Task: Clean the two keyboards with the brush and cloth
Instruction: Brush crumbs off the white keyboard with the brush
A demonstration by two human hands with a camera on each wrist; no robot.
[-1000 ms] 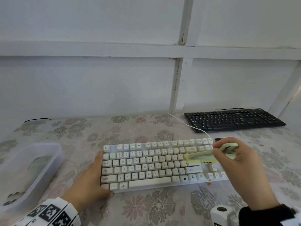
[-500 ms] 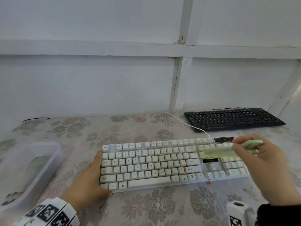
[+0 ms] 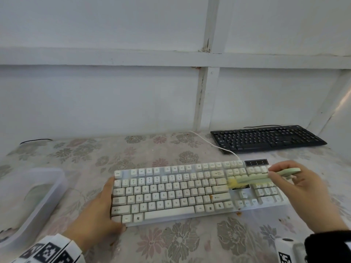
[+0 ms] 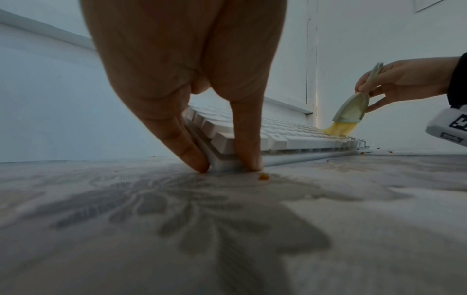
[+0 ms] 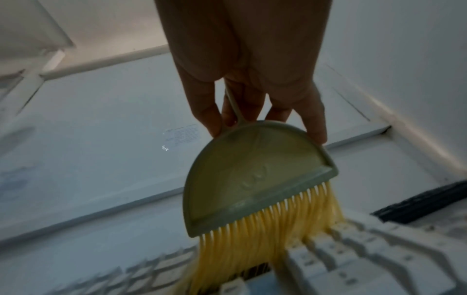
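Note:
A white keyboard (image 3: 171,198) lies across the middle of the flowered tablecloth. My left hand (image 3: 114,204) braces its front-left corner; in the left wrist view the left hand (image 4: 227,165) has straight fingers (image 4: 187,147) against the side and front edges of the white keyboard (image 4: 290,137). My right hand (image 3: 271,172) pinches the handle of a pale green brush (image 3: 252,179). Its yellow bristles (image 5: 265,243) press down between the main keys and the number pad. A black keyboard (image 3: 266,138) lies at the back right. No cloth shows plainly.
A clear plastic tub (image 3: 57,188) stands at the left with something greenish blurred inside. Orange crumbs (image 3: 238,213) lie by the white keyboard's front edge. Its white cable (image 3: 209,142) runs back towards the white wall close behind the table.
My right hand swept the brush rightward from the end of the main keys to the cluster beside them, then slowed there. The left hand stayed on the corner.

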